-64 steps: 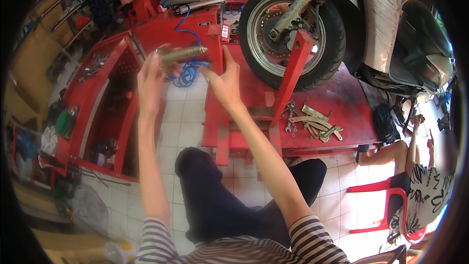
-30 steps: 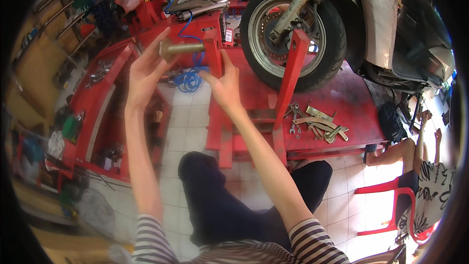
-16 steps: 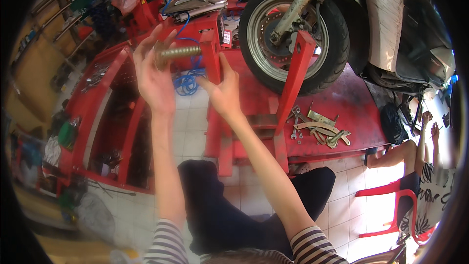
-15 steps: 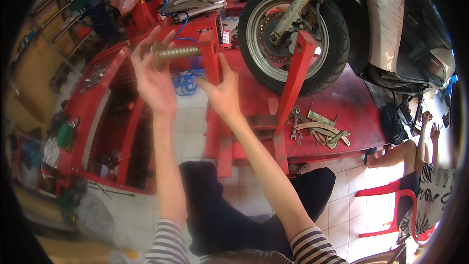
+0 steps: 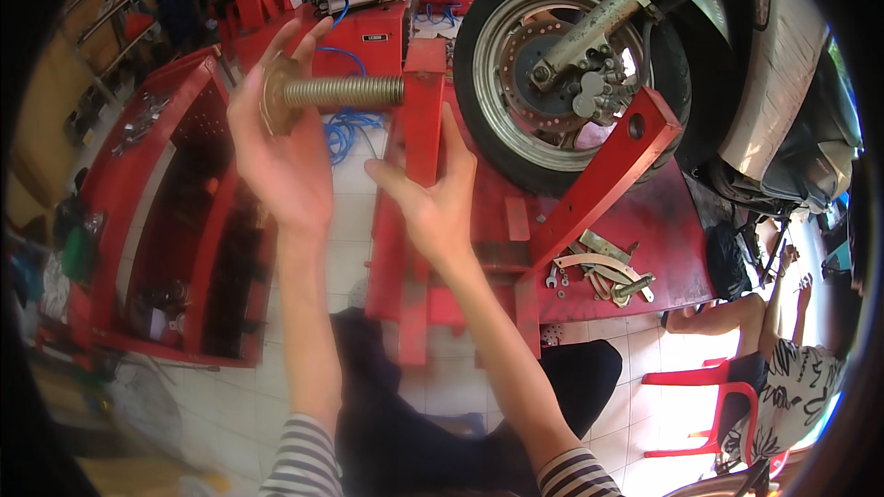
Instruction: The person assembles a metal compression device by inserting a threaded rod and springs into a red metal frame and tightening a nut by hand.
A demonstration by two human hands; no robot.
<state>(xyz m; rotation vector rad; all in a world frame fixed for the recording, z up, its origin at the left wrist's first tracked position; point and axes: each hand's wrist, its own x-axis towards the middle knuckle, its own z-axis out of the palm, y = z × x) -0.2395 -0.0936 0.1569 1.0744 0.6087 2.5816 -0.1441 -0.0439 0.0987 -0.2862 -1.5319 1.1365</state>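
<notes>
My left hand is raised, palm facing me, with its fingers around the disc-shaped head of a long threaded metal screw that points right toward a red upright post. My right hand hangs open just below the screw's tip, in front of that post, holding nothing. Behind the post stands a motorcycle front wheel clamped on a red lift stand.
Spanners and metal parts lie on the red platform at the right. A red tool cart stands at the left. A blue hose coil lies behind the hands. A person sits on a red stool at the lower right.
Both hands have stayed raised at the post. My left hand has turned with the screw, and my right hand has opened and dropped slightly below it.
</notes>
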